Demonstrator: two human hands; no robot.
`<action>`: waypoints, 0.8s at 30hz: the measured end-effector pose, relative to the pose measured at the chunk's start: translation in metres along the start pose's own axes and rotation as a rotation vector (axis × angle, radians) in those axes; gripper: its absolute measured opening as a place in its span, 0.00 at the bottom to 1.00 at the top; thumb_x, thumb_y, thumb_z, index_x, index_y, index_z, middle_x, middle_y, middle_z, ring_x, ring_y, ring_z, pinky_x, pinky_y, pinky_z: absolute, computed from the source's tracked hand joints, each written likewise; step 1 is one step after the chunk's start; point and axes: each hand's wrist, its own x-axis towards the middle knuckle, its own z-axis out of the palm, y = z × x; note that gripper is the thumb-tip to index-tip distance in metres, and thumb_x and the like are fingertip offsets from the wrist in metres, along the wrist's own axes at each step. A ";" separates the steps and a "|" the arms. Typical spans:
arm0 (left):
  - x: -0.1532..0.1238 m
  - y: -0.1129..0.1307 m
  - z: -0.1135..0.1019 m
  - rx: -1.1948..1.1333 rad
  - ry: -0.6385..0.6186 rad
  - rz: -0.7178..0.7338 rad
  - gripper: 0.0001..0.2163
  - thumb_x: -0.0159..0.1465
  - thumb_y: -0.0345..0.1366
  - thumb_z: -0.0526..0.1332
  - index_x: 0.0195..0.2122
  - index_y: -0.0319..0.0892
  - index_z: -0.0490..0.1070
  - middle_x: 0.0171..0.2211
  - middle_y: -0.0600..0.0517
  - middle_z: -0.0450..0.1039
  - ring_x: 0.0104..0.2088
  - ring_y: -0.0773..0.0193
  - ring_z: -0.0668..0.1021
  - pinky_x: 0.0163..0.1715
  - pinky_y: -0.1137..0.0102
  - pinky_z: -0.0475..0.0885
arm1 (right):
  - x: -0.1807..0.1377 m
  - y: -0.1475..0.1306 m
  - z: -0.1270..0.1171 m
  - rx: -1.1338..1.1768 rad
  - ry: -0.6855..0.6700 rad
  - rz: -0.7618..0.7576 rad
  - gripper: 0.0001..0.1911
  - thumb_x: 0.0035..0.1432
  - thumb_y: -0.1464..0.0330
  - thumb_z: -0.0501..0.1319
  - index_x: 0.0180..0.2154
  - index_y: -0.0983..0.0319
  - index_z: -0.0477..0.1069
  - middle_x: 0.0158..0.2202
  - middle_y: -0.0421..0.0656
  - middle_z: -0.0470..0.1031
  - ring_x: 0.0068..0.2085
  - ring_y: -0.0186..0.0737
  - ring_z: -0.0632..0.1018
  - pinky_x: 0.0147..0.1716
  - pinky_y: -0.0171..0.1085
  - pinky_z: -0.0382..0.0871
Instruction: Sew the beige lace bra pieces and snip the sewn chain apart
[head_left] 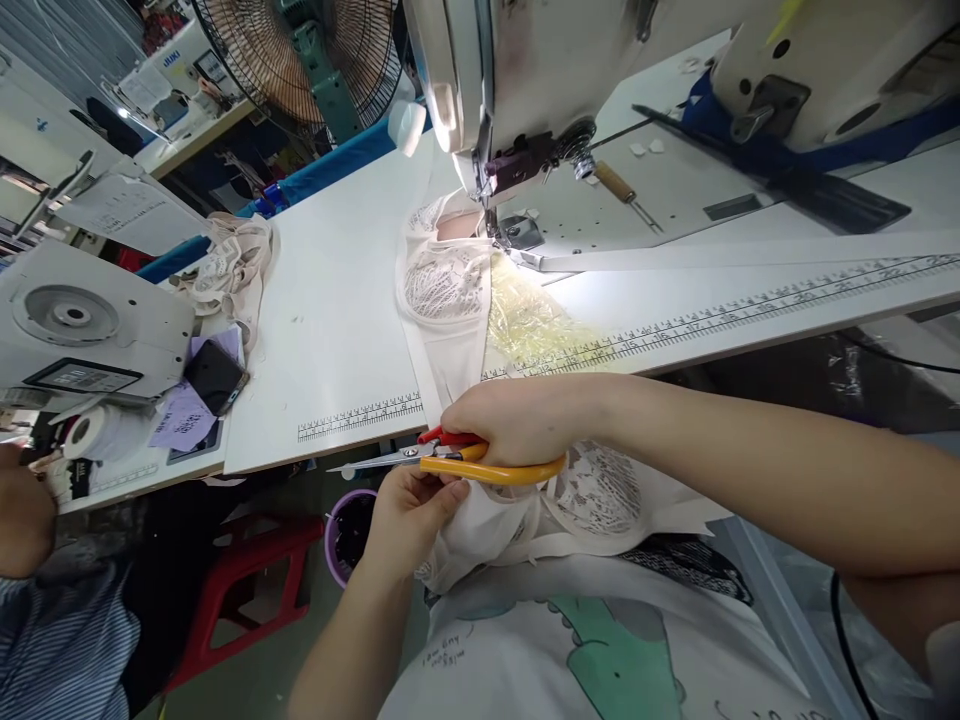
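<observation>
My right hand [525,420] is closed round scissors [442,462] with yellow and red handles, blades pointing left, just below the table's front edge. My left hand [409,515] pinches a cream lace garment [592,495] that lies in my lap under the scissors. The same cream fabric [442,290] runs up over the white table [337,300] to the needle of a sewing machine [510,90], where the work lamp lights it.
A printed ruler [750,315] runs along the table edge. More lace pieces [232,265] lie at the far left, by a phone [215,375] and another machine [82,320]. A red stool [240,580], a purple bin [349,530] and another person's sleeve [60,630] are left below.
</observation>
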 end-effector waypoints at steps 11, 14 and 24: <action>-0.003 0.003 0.003 0.008 -0.057 -0.049 0.10 0.55 0.39 0.66 0.36 0.39 0.76 0.32 0.49 0.76 0.35 0.61 0.75 0.36 0.69 0.69 | -0.001 -0.005 0.005 -0.019 0.034 -0.025 0.07 0.46 0.70 0.57 0.23 0.60 0.57 0.22 0.38 0.65 0.21 0.33 0.65 0.17 0.33 0.55; -0.004 0.004 0.006 0.007 -0.052 -0.078 0.13 0.54 0.42 0.66 0.35 0.38 0.75 0.30 0.49 0.75 0.35 0.60 0.74 0.35 0.69 0.69 | -0.004 -0.009 0.007 -0.024 0.072 -0.008 0.09 0.47 0.71 0.57 0.22 0.60 0.55 0.22 0.38 0.65 0.21 0.33 0.65 0.17 0.33 0.55; -0.012 -0.011 -0.002 0.029 0.117 -0.144 0.15 0.59 0.47 0.59 0.28 0.39 0.63 0.24 0.56 0.62 0.23 0.72 0.61 0.24 0.76 0.55 | -0.054 0.006 0.063 0.422 0.581 -0.021 0.11 0.50 0.65 0.59 0.33 0.58 0.56 0.28 0.39 0.63 0.27 0.37 0.66 0.25 0.35 0.63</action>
